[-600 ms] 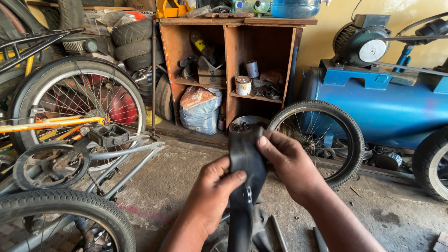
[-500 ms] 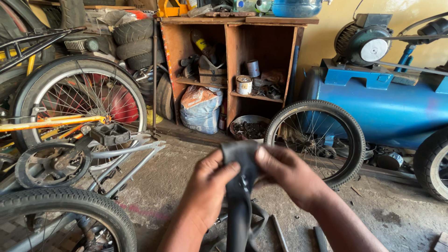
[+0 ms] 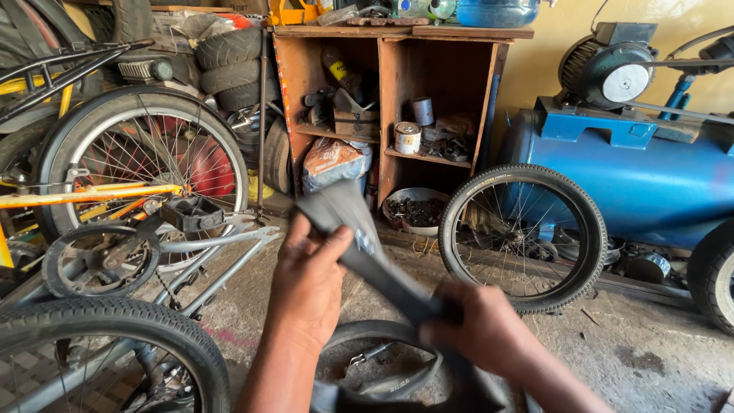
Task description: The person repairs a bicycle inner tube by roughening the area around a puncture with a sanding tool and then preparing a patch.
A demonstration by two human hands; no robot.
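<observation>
- The inner tube (image 3: 359,245) is black, flat and limp, a wide rubber band stretched at a slant between both hands; its upper end is blurred.
- The left hand (image 3: 310,283) has the tube's upper end, fingers curled behind it and thumb pressed on the front.
- The right hand (image 3: 482,333) is closed in a fist around the tube lower down, to the right of the left hand.
- Below the fist the tube hangs on and curves into a loop (image 3: 382,375) near the floor; a small valve shows inside the loop.
- The loop's bottom is cut off by the frame edge, and the right hand's fingers are hidden under the rubber.
- Beyond the hands a spoked wheel (image 3: 524,237) leans by a blue tank (image 3: 657,183), with a wooden shelf (image 3: 397,99) further back.
- Left of the grip lies a bicycle frame (image 3: 191,252).
</observation>
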